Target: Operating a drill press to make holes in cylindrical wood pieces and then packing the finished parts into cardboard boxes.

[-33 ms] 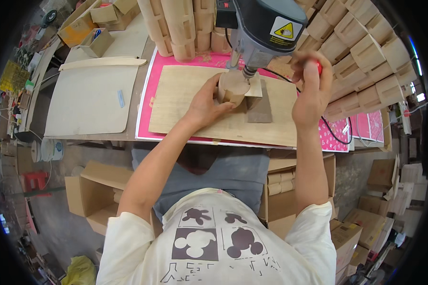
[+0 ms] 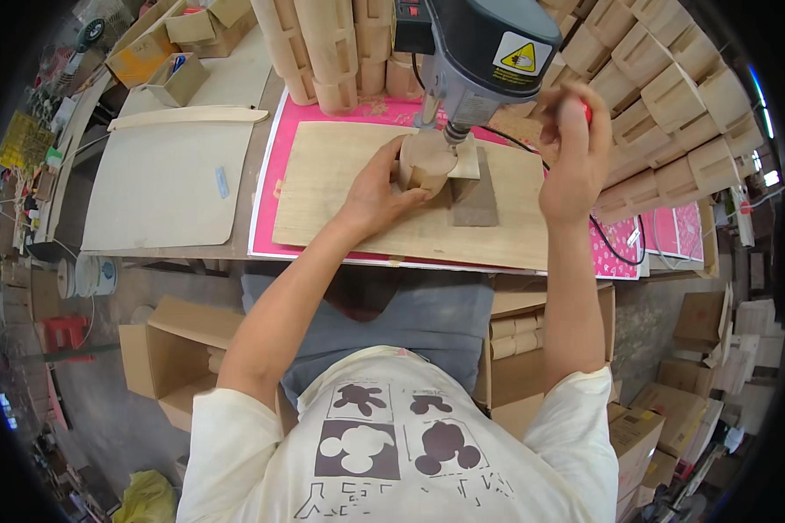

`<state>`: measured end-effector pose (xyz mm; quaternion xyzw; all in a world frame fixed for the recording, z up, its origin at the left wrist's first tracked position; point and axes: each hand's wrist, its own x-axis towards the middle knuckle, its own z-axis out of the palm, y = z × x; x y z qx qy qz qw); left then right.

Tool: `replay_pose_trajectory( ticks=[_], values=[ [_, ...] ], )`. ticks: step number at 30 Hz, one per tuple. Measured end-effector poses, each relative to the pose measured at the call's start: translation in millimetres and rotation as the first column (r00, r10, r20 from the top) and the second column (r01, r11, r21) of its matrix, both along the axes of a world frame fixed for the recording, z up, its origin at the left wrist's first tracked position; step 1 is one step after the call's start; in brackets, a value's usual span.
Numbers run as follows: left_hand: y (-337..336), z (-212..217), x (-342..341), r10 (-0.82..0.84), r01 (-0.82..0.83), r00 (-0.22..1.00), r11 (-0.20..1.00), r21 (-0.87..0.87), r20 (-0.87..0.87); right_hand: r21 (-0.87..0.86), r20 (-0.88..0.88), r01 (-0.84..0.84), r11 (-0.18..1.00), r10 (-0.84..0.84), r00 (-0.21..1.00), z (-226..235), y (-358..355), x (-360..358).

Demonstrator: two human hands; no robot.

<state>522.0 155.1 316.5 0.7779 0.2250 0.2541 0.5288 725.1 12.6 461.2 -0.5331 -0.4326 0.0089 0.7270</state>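
The left hand [image 2: 382, 187] grips a small rounded wooden block [image 2: 425, 163], pressing it onto the plywood board [image 2: 358, 200] directly under the drill press [image 2: 484, 52]. The right hand [image 2: 574, 152] is closed around the press's red-tipped lever [image 2: 587, 112], raised beside the stacked wooden pieces [image 2: 672, 96] on the counter [image 2: 244, 87].

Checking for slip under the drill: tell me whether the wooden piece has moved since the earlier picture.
No. The wooden piece sits in the same spot on the plywood board, beside the dark block, held by the left hand.
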Motion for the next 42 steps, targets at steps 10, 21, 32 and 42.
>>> replay_pose_trajectory(
  ticks=[10,21,32,42],
  values=[
    [-1.2,-13.2,6.2,0.01,-0.012,0.997,1.0,0.02,0.076,-0.27,-0.125,-0.103,0.957,0.071,0.99,34.5,75.2,86.8],
    [-21.7,-15.1,-21.0,0.316,-0.303,0.949,0.921,0.244,-0.012,-0.407,-0.287,-0.04,0.913,-0.086,0.954,-91.9,-4.8,60.0],
    [-22.4,-20.4,-41.9,0.326,-0.321,0.944,0.87,0.375,0.051,-0.521,-0.241,-0.005,0.853,-0.142,0.96,-186.8,-38.3,31.7],
    [-6.5,-9.3,4.6,0.187,-0.183,0.982,0.979,0.091,-0.031,-0.511,-0.082,0.12,0.851,-0.187,0.979,-198.3,-39.3,27.0]
  ],
)
